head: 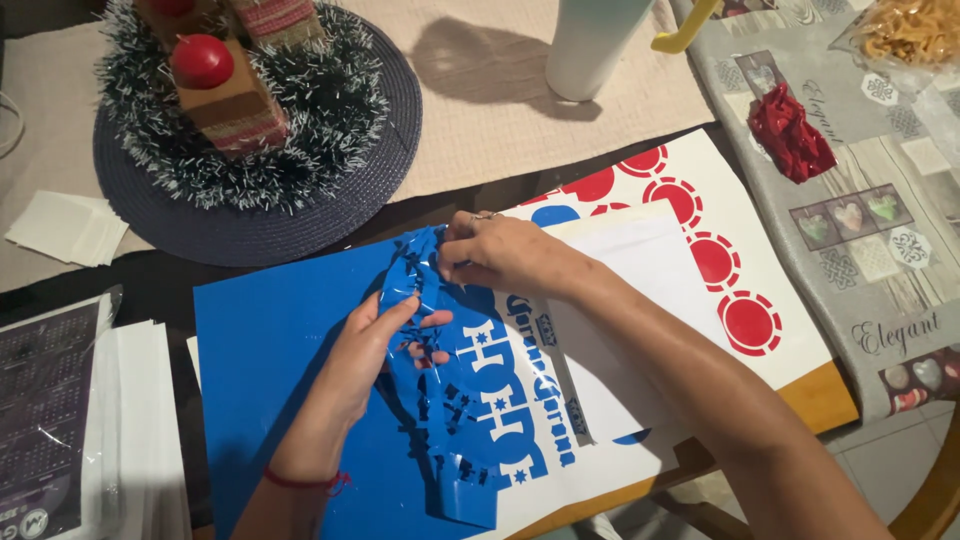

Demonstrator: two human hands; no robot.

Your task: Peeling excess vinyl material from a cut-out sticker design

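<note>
While the flat blue vinyl sheet (270, 380) lay on the bench, its crumpled, peeled blue film (425, 330) was pinched by the left hand (375, 345) and right hand (500, 255).

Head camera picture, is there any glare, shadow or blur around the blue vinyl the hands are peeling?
Head view: sharp overall; soft glare streaks on the crinkled blue vinyl between the left hand and right hand; the white cylinder casts a shadow leftward on the beige mat.

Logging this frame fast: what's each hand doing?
Left hand: closed on the peeled blue vinyl strip.
Right hand: pinching the same strip's top end.
</note>
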